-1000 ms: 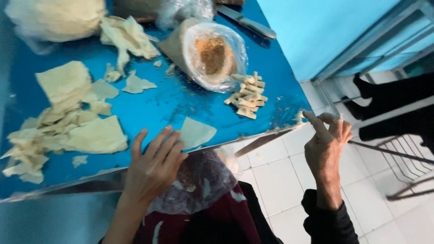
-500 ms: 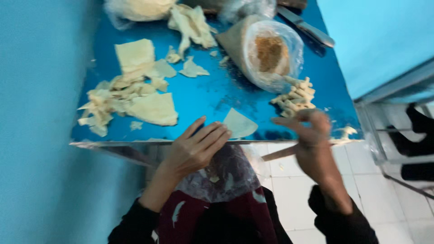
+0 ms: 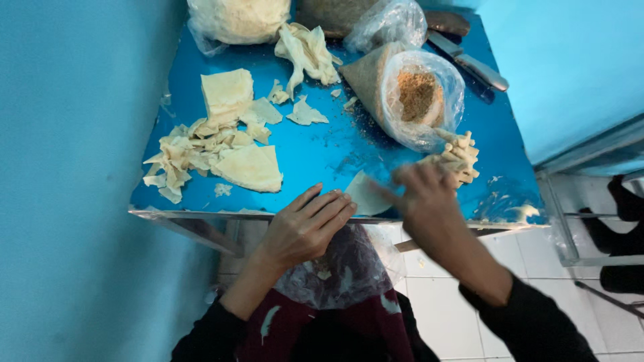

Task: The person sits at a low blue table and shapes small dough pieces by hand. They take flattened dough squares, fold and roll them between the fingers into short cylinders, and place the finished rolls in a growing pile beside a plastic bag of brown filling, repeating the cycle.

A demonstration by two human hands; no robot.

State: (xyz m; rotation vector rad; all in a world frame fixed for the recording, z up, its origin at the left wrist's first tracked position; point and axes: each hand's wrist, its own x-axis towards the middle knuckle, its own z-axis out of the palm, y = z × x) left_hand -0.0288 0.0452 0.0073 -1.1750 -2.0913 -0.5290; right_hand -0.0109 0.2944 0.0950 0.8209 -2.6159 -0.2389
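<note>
My left hand (image 3: 305,228) rests flat at the near edge of the blue table (image 3: 322,151), fingers spread, touching a pale triangular wrapper sheet (image 3: 365,194). My right hand (image 3: 422,201) is blurred over the table edge, fingers reaching onto the same sheet, with nothing seen in its grip. Just beyond it lies a pile of small rolled pastry pieces (image 3: 459,155). A clear plastic bag of brown crumbly filling (image 3: 416,97) stands behind them.
Torn pale wrapper sheets (image 3: 221,144) lie in a heap at the left. More dough scraps (image 3: 305,47) and a bag of sheets (image 3: 235,17) sit at the back. A knife (image 3: 469,64) lies at the back right. A plastic bag (image 3: 332,275) rests on my lap. Blue walls stand on both sides.
My right hand came in from the floor side at the right and now reaches over the table edge to the triangular sheet. The left hand has stayed at the edge.
</note>
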